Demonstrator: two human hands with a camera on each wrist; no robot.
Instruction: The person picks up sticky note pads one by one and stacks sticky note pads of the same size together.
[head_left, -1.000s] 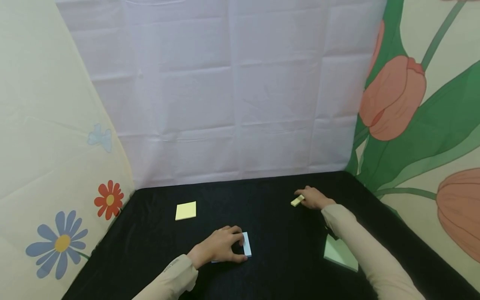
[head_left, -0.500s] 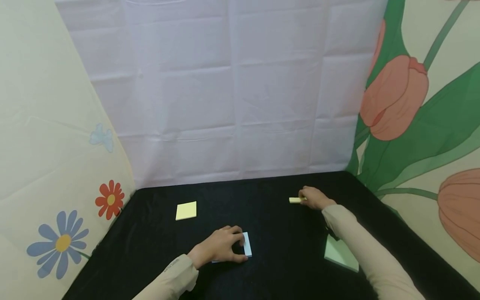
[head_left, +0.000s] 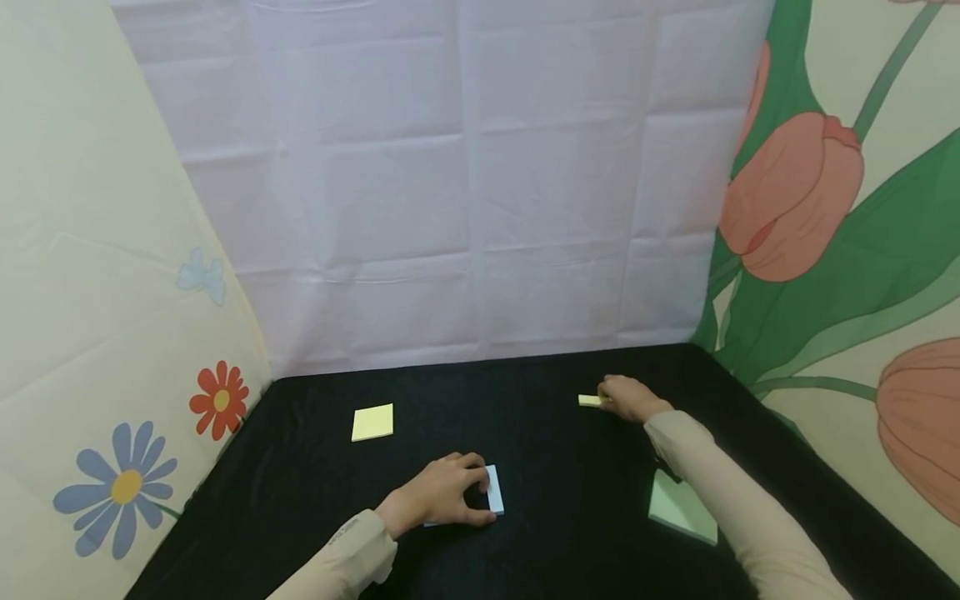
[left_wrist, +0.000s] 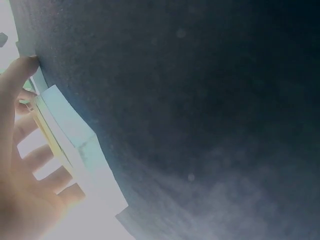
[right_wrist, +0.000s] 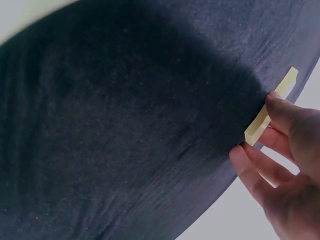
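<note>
My left hand (head_left: 442, 492) bends over a light-blue sticky-note pad (head_left: 494, 492) on the black cloth, thumb at its near edge and fingers along the far side. Much of this pad is hidden under the palm in the head view; the left wrist view shows the pale blue pad (left_wrist: 75, 125) beside the fingers. Farther back on the right, my right hand (head_left: 630, 397) pinches a narrow yellow sticky-note pad (head_left: 589, 401) by its right part. In the right wrist view the yellow strip (right_wrist: 257, 127) lies between thumb and fingers, close over the cloth.
A square yellow sticky-note pad (head_left: 372, 422) lies at the back left of the black-covered table (head_left: 517, 425). Beneath the right forearm, which partly covers it, is a green pad (head_left: 678, 504). A white cloth (head_left: 472, 208) hangs behind; flower-printed sheets flank both sides.
The narrow yellow pad has turned from slanted to nearly level across the table, and my right hand has shifted slightly right. My left hand stays on the blue pad.
</note>
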